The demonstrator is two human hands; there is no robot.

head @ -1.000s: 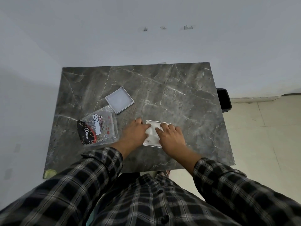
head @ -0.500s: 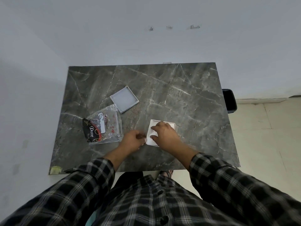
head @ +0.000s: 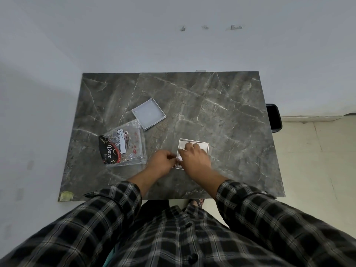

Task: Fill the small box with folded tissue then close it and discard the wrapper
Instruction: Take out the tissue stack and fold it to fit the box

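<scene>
While the lid (head: pixel 148 114) lies on its own farther back on the dark marble table (head: pixel 221 105), the person is busy with the filling step: the small white box (head: pixel 200 144) sits open near the front edge, and the right hand (head: pixel 194 158) is laid over it, fingers spread flat and pressing the white tissue (head: pixel 179 157) down into the box. The left hand (head: pixel 161 163) is just beside the box's left edge, its fingertips curled together near a corner of tissue that pokes out there; whether it truly pinches that corner I cannot tell, as the hands crowd the spot. The clear wrapper (head: pixel 122 146) with its dark printed end lies crumpled to the left, touching or nearly touching the lid's near corner, and a black bin (head: pixel 273 117) stands off the table's right side. To my eye the box is close to full but not yet closed. The next move would call for tucking the loose corner in so nothing sticks over the rim, then reaching back for the lid and seating it squarely.
</scene>
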